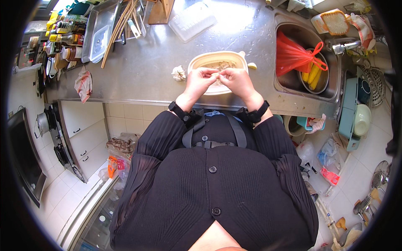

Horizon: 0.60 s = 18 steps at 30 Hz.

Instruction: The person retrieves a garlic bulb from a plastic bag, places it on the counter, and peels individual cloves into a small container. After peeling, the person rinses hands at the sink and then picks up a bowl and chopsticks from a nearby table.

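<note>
My left hand (201, 81) and my right hand (236, 82) meet fingertip to fingertip above a cream plastic container (201, 58). Pinched between them is a small pale piece, probably a garlic clove (216, 74), mostly covered by the fingers. Dry scraps that look like garlic skins (223, 65) lie inside the container. Just left of it a garlic bulb (179, 73) rests on the steel counter. A pale peeled clove (252, 66) lies by the container's right rim.
To the right, the steel sink (279, 84) holds a red plastic bag (292, 55) and a metal bowl (326, 82) with corn cobs (314, 77). A clear plastic tray (193, 22) lies farther back. Chopsticks (116, 34), a metal tray (94, 28) and sauce bottles (67, 39) stand left.
</note>
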Tool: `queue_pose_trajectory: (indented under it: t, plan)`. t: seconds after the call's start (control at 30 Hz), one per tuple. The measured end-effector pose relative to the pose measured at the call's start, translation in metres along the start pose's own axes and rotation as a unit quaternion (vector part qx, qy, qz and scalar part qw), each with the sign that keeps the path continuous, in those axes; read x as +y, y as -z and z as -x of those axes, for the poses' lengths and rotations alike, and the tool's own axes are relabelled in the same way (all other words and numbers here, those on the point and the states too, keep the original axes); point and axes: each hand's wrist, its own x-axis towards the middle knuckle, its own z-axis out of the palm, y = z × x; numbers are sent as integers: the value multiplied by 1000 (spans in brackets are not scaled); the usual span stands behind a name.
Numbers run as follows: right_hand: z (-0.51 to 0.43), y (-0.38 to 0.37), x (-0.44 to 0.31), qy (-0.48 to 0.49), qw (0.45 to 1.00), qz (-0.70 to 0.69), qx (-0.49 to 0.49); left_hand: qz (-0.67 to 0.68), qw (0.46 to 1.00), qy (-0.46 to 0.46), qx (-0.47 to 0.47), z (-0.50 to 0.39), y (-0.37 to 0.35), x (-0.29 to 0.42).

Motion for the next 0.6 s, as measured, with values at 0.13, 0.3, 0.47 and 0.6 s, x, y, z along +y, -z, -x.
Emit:
queue_pose_trajectory:
  t: [0.13,0.3,0.47,0.6]
  plan:
    - [-3,0,0,8,1000,-8,6,6,1000,12,-5,1,0,0]
    - [-3,1,4,-16,999,-28,-7,32,999,18,-16,1,1,-1]
    - [-6,0,14,-46,996,-73,-23,51,998,18,-28,2,-1,1]
    - [-5,-1,18,-41,996,-72,20,52,998,3,-24,1,-2,3]
